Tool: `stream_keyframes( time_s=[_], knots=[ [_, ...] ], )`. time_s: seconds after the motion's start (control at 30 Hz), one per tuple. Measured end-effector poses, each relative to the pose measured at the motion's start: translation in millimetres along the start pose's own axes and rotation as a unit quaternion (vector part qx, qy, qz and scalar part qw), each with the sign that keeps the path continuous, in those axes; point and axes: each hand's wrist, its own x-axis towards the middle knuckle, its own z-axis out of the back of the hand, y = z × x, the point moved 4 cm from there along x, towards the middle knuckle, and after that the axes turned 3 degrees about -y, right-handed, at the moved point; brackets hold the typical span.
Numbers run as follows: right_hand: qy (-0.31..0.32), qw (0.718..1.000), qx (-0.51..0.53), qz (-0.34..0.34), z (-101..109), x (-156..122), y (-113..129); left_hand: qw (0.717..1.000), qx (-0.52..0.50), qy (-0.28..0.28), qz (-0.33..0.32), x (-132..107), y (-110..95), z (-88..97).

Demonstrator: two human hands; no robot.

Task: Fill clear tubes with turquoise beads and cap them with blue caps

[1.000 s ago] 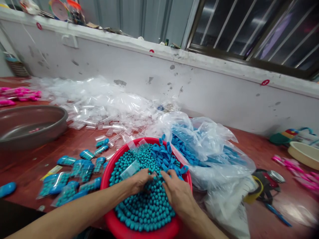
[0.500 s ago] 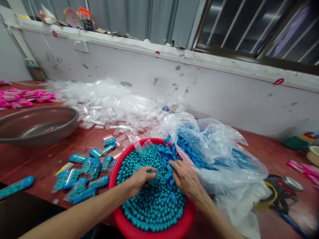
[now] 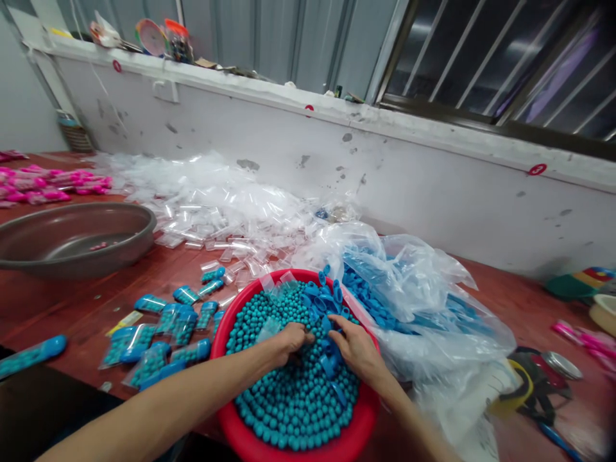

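Round teal beads (image 3: pixel 289 420) fill a round red plastic tub (image 3: pixel 237 436). They look hard, light and ready to roll. On them, one loose long blue plastic cap (image 3: pixel 339 393) slants, its far end leaning left. The left hand (image 3: pixel 291 340) has its fingers bent down into the beads. The right hand (image 3: pixel 356 350) has its fingers curled, close to the caps. I can't tell if either holds anything. Farther off in the tub, a heap of blue plastic caps (image 3: pixel 321 300) points many ways. They look light, stiff and smooth, so pinch one by its sides.
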Motion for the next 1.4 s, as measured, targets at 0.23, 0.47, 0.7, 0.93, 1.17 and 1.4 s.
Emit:
stream_keyframes(
  time_s=[0.23,0.47,0.7,0.93,1.17,1.4],
  knots=[
    [0.015,0.977,0.213,-0.020,-1,3,0,0.991,-0.099,0.077,-0.040,-17,-8,17.1],
    [0.028,0.977,0.206,0.044,-7,2,29,0.984,-0.108,0.126,-0.061,-44,-9,18.4],
    [-0.009,0.978,0.198,0.069,-11,0,39,0.988,-0.099,0.046,-0.111,-50,-7,22.1],
    [-0.022,0.980,0.180,0.082,-15,-8,52,0.987,-0.140,0.006,-0.082,-60,0,15.5],
    [0.049,0.976,0.198,0.080,-19,-17,49,0.985,-0.150,-0.004,-0.081,-72,-2,17.7],
    [0.051,0.973,0.179,0.136,-23,-29,57,0.988,-0.123,-0.056,-0.079,-74,1,16.3]
  ],
)
